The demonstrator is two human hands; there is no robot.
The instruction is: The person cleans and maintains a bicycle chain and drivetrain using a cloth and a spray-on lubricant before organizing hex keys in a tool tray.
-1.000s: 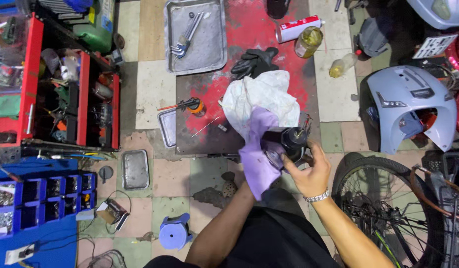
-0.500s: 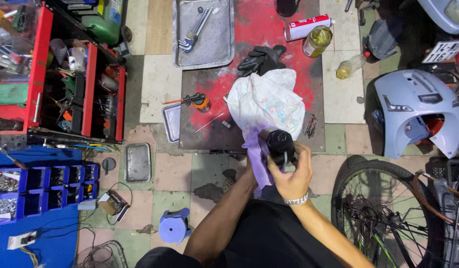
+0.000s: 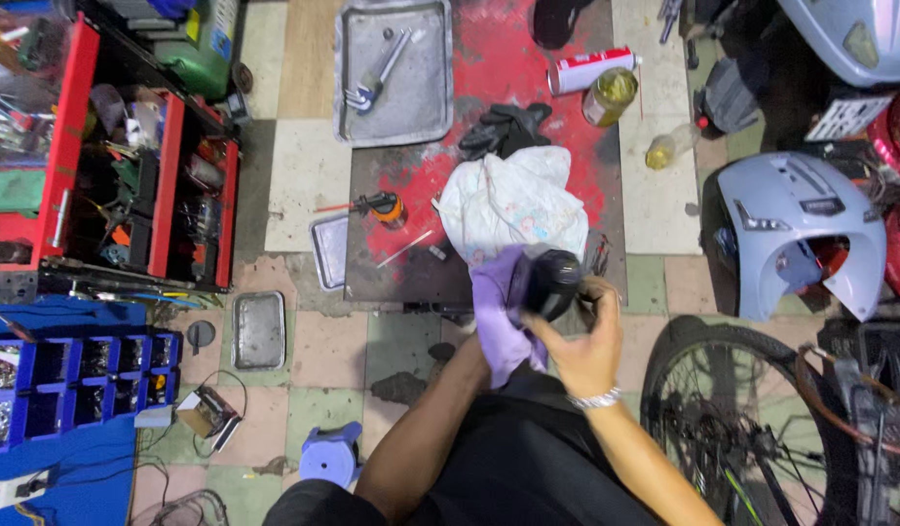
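Head view: right hand (image 3: 588,343) clamps a black part (image 3: 551,282) above the floor; left hand (image 3: 497,321), wrapped in a purple rag (image 3: 499,312), closes on it. Risk: the rag slips and the part drops onto the white cloth (image 3: 513,200).

The right hand (image 3: 586,346) grips a black cylindrical part (image 3: 550,282) while the left hand, hidden, presses a purple cloth (image 3: 496,312) against it.
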